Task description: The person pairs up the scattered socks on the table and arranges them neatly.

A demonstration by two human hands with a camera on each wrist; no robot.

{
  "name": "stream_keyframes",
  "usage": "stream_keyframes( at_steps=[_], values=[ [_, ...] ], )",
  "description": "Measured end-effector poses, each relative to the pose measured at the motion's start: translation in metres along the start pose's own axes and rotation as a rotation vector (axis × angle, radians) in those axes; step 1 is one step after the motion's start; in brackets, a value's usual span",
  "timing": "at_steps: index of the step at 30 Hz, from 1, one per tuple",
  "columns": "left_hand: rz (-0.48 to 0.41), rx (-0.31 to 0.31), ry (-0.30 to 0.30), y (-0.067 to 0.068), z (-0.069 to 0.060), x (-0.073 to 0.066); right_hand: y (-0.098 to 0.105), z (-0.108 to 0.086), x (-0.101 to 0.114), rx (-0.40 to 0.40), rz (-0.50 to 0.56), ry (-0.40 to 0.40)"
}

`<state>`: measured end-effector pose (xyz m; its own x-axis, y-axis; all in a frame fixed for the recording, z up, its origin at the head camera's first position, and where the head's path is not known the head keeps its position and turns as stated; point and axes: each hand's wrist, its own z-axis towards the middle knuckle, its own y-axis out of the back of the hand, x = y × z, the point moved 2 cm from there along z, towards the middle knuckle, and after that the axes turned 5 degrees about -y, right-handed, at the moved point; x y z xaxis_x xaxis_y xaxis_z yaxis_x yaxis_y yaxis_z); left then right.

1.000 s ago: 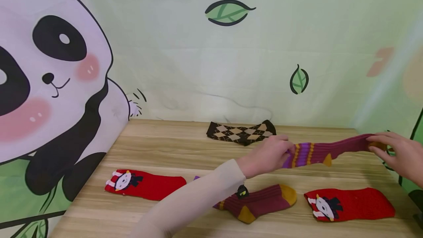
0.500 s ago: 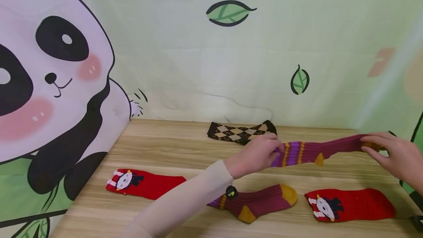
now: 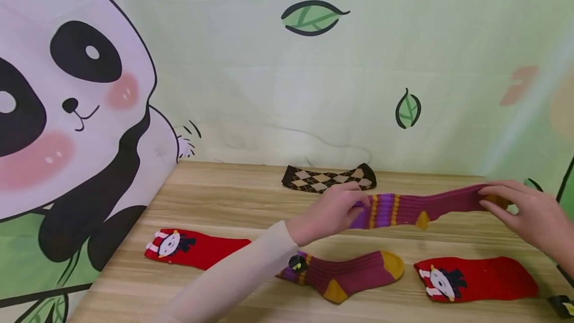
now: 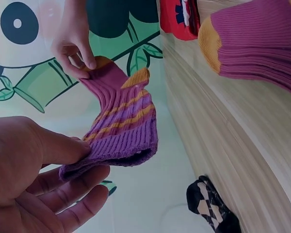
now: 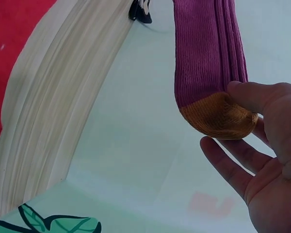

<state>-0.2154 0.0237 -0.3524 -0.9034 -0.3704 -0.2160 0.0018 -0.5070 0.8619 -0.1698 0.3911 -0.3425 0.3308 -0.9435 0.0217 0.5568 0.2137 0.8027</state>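
A maroon sock [image 3: 448,202] with purple and mustard stripes is stretched between both hands above the table. My left hand [image 3: 329,212] pinches its purple cuff [image 4: 121,145] between thumb and fingers; in the left wrist view the cuff opening gapes slightly. At the other end my right hand [image 3: 529,213] pinches the mustard toe [image 5: 218,116], thumb on the near side and fingers behind. A matching maroon sock [image 3: 358,273] lies flat below, its cuff end partly hidden by my left forearm.
Red socks with a white animal face lie at the left [image 3: 211,249] and right [image 3: 498,278] of the wooden table [image 3: 215,183]. A black and tan argyle sock [image 3: 320,179] lies near the back edge, before a printed backdrop [image 3: 224,64].
Both hands have moved left with the stretched sock between them. The argyle sock and the cuff end of the lying maroon sock show more than before.
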Motion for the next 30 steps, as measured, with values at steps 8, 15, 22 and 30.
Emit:
stream_keyframes(
  at_steps=[8,15,22,30],
  values=[
    [-0.015,-0.052,-0.014,0.008,-0.017,0.007,0.001,0.003,0.015,-0.002,0.01,0.01],
    [-0.033,-0.061,-0.002,0.015,-0.03,0.011,0.002,0.006,0.027,0.004,0.041,0.038],
    [-0.019,-0.092,0.01,0.021,-0.041,0.013,0.001,0.008,0.037,-0.029,0.067,0.117],
    [-0.012,-0.091,0.047,0.032,-0.054,0.017,0.001,0.009,0.051,-0.053,0.092,0.167]
  ],
)
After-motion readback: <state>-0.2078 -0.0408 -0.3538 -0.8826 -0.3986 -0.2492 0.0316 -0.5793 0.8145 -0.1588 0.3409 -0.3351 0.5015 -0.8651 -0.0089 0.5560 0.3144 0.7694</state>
